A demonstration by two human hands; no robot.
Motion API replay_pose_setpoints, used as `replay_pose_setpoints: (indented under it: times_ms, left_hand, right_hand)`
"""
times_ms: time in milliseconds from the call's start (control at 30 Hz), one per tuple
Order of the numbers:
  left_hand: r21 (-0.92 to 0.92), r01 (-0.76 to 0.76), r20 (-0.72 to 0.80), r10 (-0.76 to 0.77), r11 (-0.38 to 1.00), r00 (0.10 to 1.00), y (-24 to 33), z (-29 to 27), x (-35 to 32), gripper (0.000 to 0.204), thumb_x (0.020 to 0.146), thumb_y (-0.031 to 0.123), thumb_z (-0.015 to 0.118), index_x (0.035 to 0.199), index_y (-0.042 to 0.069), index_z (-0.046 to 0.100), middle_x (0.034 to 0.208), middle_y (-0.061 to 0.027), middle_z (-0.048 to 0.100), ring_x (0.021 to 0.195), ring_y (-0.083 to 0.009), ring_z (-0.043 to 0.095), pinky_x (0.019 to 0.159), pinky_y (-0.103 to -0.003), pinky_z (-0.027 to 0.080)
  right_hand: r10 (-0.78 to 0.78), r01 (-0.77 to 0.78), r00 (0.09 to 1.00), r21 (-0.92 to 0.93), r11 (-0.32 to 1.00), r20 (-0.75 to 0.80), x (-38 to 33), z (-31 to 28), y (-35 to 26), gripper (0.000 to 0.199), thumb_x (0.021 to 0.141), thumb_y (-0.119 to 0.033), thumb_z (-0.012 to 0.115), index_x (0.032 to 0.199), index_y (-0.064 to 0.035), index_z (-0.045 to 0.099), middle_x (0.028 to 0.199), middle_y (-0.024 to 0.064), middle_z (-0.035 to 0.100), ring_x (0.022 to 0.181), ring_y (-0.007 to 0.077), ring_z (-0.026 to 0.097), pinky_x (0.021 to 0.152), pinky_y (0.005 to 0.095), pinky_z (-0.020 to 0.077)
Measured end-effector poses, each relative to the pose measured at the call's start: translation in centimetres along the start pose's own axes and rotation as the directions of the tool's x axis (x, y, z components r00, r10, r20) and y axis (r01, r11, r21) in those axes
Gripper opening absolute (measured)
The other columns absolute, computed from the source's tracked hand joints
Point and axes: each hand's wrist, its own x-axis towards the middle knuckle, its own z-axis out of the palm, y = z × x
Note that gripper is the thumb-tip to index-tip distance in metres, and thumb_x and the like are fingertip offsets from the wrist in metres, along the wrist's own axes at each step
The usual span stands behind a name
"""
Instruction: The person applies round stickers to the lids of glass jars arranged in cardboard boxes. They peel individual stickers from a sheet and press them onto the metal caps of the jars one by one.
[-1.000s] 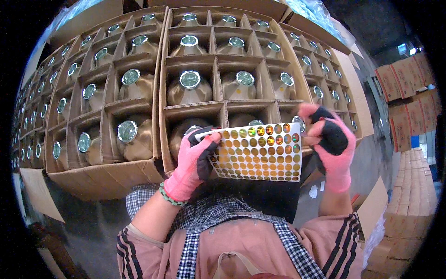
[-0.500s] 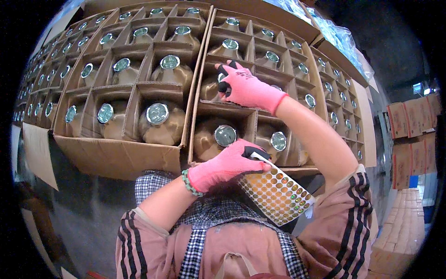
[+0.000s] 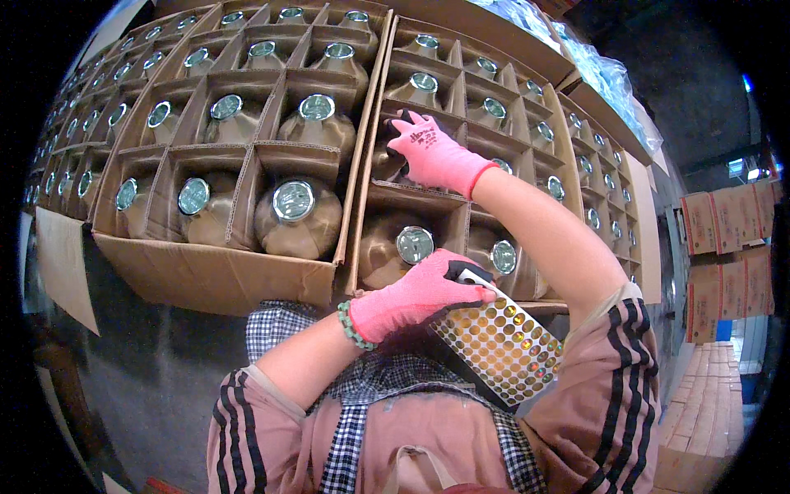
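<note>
My left hand (image 3: 424, 295), in a pink glove, holds a sheet of small round gold stickers (image 3: 500, 344) close to my chest, below the nearest carton. My right hand (image 3: 432, 151), also in a pink glove, reaches into the open cardboard carton (image 3: 428, 198) and rests its fingers on the top of a bottle in a middle cell; that bottle's cap is hidden under the hand. Brown glass bottles with shiny metal caps (image 3: 414, 244) stand in the cardboard cells around it. Whether a sticker is on the fingertips cannot be seen.
A second open carton (image 3: 214, 276) of capped bottles (image 3: 294, 201) stands to the left, with more cartons in rows behind. Stacks of flat cardboard boxes (image 3: 724, 247) stand at the far right. A plastic-wrapped load (image 3: 609, 78) lies at the upper right.
A second ago both hands held the sticker sheet up in front of me. Since then my right hand left it and reached into the carton; my left hand lowered the sheet.
</note>
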Motion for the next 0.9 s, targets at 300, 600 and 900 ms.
replay_pose_setpoints:
  times_ms: [300, 600, 900]
  left_hand:
    - [-0.294, -0.141, -0.317, 0.042, 0.945, 0.948, -1.0, 0.1, 0.1, 0.020, 0.073, 0.013, 0.061, 0.089, 0.000, 0.060, 0.079, -0.0017, 0.060, 0.073, -0.0068, 0.053, 0.067, -0.020, 0.043]
    - [-0.138, -0.205, -0.508, 0.109, 0.969, 0.855, -1.5, 0.5, 0.5, 0.021, 0.073, 0.019, 0.062, 0.083, 0.001, 0.059, 0.076, 0.0009, 0.050, 0.072, -0.0077, 0.049, 0.065, -0.021, 0.039]
    - [-0.098, -0.226, -0.524, 0.143, 0.969, 0.840, -0.9, 0.9, 0.3, 0.019, 0.073, 0.017, 0.063, 0.084, 0.002, 0.059, 0.076, 0.0006, 0.052, 0.072, -0.0084, 0.049, 0.066, -0.022, 0.039]
  right_hand:
    - [0.351, -0.323, 0.934, 0.569, 0.756, 0.064, -10.8, -14.6, -1.3, 0.030, 0.069, -0.017, 0.065, 0.094, -0.0026, 0.055, 0.088, 0.0084, 0.056, 0.082, 0.0194, 0.054, 0.077, 0.0274, 0.0406]
    - [0.492, -0.444, 0.868, 0.554, 0.704, 0.071, -21.6, -12.7, -1.6, 0.026, 0.064, -0.017, 0.067, 0.077, 0.0004, 0.053, 0.071, 0.0114, 0.053, 0.067, 0.0230, 0.050, 0.063, 0.0301, 0.0399]
    - [0.587, -0.356, 0.806, 0.731, 0.582, -0.075, -22.5, -10.7, -2.3, 0.016, 0.067, -0.009, 0.064, 0.073, 0.0010, 0.053, 0.065, 0.0112, 0.052, 0.062, 0.0199, 0.049, 0.060, 0.0283, 0.0393]
